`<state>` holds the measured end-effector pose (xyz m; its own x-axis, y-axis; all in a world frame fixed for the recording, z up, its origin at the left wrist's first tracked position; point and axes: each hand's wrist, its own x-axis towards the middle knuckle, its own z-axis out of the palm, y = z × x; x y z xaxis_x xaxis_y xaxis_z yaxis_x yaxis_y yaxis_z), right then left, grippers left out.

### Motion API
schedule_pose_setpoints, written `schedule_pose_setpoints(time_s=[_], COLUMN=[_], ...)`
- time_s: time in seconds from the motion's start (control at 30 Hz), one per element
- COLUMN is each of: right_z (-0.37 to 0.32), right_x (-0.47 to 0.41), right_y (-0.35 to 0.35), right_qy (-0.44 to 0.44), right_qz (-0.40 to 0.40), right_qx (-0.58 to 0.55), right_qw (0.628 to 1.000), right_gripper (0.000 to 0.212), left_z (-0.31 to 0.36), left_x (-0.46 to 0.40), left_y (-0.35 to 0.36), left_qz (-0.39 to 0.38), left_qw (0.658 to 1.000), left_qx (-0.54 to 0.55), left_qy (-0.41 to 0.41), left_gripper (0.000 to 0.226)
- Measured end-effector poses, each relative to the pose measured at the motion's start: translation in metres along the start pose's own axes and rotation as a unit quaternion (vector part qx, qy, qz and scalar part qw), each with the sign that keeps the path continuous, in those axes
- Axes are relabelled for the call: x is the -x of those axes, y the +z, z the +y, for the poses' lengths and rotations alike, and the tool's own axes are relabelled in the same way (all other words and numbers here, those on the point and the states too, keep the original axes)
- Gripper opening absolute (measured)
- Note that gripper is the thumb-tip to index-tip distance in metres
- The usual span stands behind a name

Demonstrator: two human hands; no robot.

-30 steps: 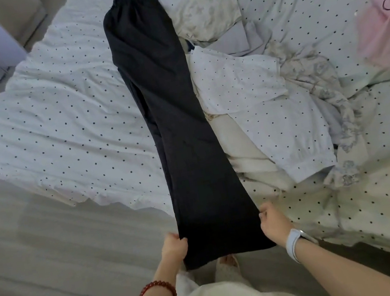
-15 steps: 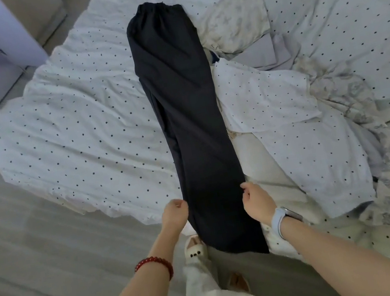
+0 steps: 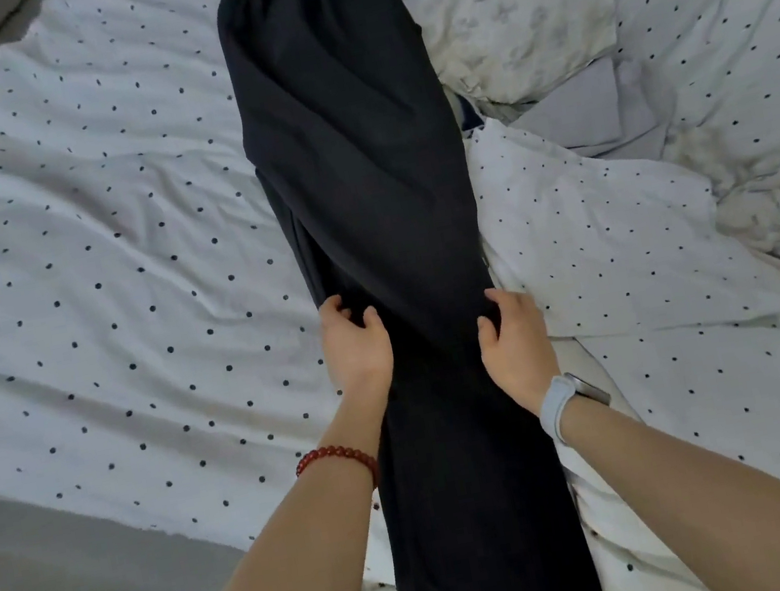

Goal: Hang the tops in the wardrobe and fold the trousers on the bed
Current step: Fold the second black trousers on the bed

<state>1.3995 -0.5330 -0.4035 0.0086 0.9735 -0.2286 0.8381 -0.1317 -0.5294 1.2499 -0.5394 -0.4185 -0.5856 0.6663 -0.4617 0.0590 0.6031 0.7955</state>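
Both hands [image 3: 355, 348] have moved up the trousers [image 3: 380, 224].

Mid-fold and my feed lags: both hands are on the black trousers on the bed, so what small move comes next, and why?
Probably lift the gripped middle and carry it toward the waistband. The left hand and right hand pinch opposite edges of the black trousers about midway, the waistband end lies flat on the dotted bedsheet, and the leg ends hang off the near edge.

Left hand [image 3: 354, 348], right hand [image 3: 516, 341] extended forward, fingers curled.
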Motion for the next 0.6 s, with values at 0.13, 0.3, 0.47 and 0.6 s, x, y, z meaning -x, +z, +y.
schedule_pose_setpoints(time_s=[0.13, 0.3, 0.47, 0.6], right_z=[-0.006, -0.011, -0.008, -0.015], right_x=[-0.027, -0.056, -0.051, -0.047], right_y=[0.007, 0.013, 0.008, 0.012], right_qy=[0.064, 0.186, 0.190, 0.209], right_qz=[-0.011, -0.063, -0.023, -0.027], right_qx=[-0.037, -0.086, -0.091, -0.103], right_qw=[0.997, 0.977, 0.977, 0.972], right_gripper=[0.054, 0.045, 0.036, 0.036], left_z=[0.011, 0.005, -0.005, -0.004], left_x=[-0.012, -0.004, -0.003, -0.009], left_y=[-0.002, -0.020, -0.035, -0.031], left_qz=[0.012, 0.057, 0.060, 0.026], left_qw=[0.999, 0.997, 0.996, 0.989], left_qx=[0.030, -0.009, 0.047, 0.136], left_qy=[-0.037, 0.046, 0.036, -0.053], left_gripper=[0.037, 0.032, 0.038, 0.031])
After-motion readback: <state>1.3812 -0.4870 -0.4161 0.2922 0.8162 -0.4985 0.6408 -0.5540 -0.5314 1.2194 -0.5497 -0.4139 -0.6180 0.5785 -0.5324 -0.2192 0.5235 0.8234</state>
